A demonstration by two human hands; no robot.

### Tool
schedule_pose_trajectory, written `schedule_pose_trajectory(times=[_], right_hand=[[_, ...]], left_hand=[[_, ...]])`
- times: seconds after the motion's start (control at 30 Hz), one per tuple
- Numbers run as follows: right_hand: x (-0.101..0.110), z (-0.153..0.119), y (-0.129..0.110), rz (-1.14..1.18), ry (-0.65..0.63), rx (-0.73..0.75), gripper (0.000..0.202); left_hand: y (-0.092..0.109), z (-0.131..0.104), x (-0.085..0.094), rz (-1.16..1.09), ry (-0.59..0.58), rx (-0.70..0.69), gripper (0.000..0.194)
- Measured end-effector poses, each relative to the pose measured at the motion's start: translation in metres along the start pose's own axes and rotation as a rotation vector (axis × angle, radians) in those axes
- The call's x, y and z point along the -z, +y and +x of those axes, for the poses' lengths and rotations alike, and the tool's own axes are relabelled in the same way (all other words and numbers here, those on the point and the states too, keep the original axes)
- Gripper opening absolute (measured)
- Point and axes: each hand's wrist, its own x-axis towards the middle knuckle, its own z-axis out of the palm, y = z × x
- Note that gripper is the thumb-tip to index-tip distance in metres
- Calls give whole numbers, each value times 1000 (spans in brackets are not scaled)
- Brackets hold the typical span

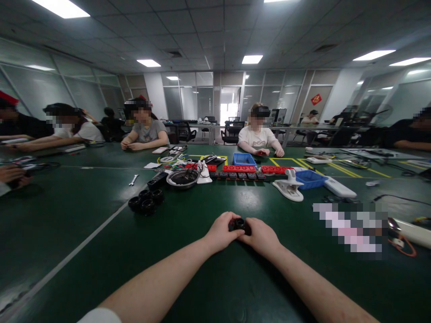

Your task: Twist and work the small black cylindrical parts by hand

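Observation:
A small glossy black round part (pixel 240 223) with a ring-like top is held between both hands above the green table. My left hand (pixel 222 231) closes around its left side, the thumb across the front. My right hand (pixel 261 235) wraps the right side, with its thumb meeting the left one near the part's front. The fingers cover most of its lower body. To the left, several similar black round parts (pixel 147 204) are clustered on the tabletop.
Beyond my hands lie a round metal-rimmed bowl (pixel 182 178), red strips (pixel 239 169), a white clip base (pixel 289 187) and blue trays (pixel 310 179). A wrench (pixel 134 180) is at left. Across the table sits a person (pixel 258 137); another person (pixel 144 132) is farther left.

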Motion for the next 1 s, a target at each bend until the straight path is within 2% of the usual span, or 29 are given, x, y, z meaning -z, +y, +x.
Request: schedule_pose_trajectory(times=[0.1,0.23,0.37,0.47,0.67,0.77,0.87,1.0], right_hand=[[5,1,8,91,-34,94,32],[11,4,21,306,-152,221,30],[11,6,28,500,-243,202,22],[9,7,25,455,-229,133,20],[2,3,5,89,-69,-7,22],[2,1,1,15,-48,-22,25],[6,0,5,59,-60,47,29],[12,2,18,301,-164,216,34]], left_hand=[[1,0,3,-10,-39,-36,30],[3,1,8,-40,-124,-96,32],[2,1,8,-44,-128,-97,34],[0,0,6,-40,-109,-91,33],[-2,1,1,-12,-13,-12,31],[-2,1,0,-5,-7,-9,32],[0,0,3,2,-48,-51,30],[1,1,8,-13,-118,-102,30]])
